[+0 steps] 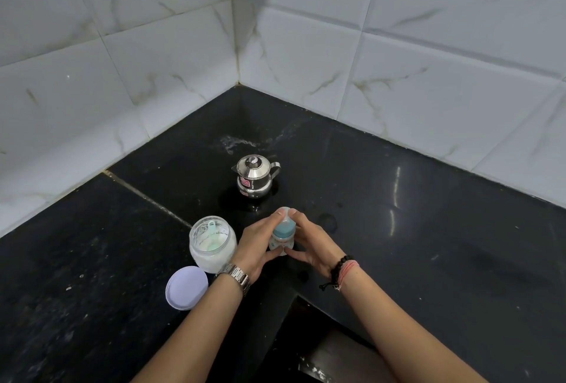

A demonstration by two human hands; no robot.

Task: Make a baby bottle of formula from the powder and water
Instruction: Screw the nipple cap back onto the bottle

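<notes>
1. Leftmost, a round white lid [186, 288] lies flat on the black worktop [428, 198], just beside the jar.
2. The glass jar [213, 243] stands open and upright, holding white powder with a pale green scoop [212, 237] sunk in it.
3. The left hand [258, 244], a metal watch [237, 276] on its wrist, has its grip closed around the left side of the baby bottle, thumb near the base and fingertips at the top.
4. The baby bottle [283, 234], with a blue collar and clear cap, stands on the worktop between both hands, near the front edge.
5. The right hand [312, 244], with a beaded bracelet [341, 269] at its wrist, grips the bottle's right side the same way.
6. Behind the bottle, well apart, a small steel pot [254, 176] with its lid on sits by a patch of spilled water [245, 142] in the tiled corner.
</notes>
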